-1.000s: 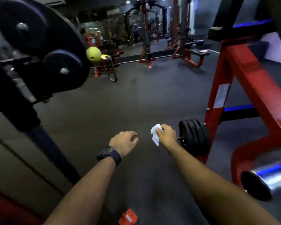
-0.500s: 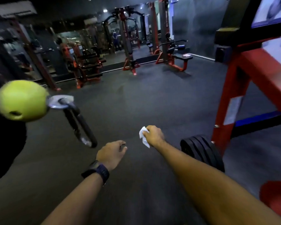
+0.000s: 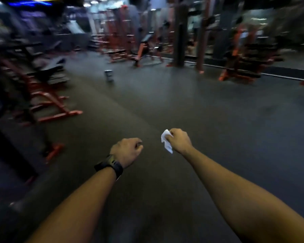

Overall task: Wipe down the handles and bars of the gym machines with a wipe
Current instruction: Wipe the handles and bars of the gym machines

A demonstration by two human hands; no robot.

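Your right hand (image 3: 180, 141) pinched small crumpled white wipe (image 3: 166, 142); judged soft, light, tear-prone, best held bunched; your left hand (image 3: 127, 151) fisted, empty.

A dark, matte floor (image 3: 218, 120) fills most of the view and runs back to a pale line at its far right edge. On the left a row of red-framed benches (image 3: 47, 100) stands on it, their long red feet flat on the floor. Nearer, a single red foot (image 3: 54, 151) sits at the base of a dark upright. A small grey object (image 3: 109, 75), too blurred to identify, stands alone in the open middle, well apart from the frames. Farther back are an inclined bench on a red frame (image 3: 142, 50), a dark pillar (image 3: 180, 41) and, to the right, a low red rack (image 3: 242, 71).
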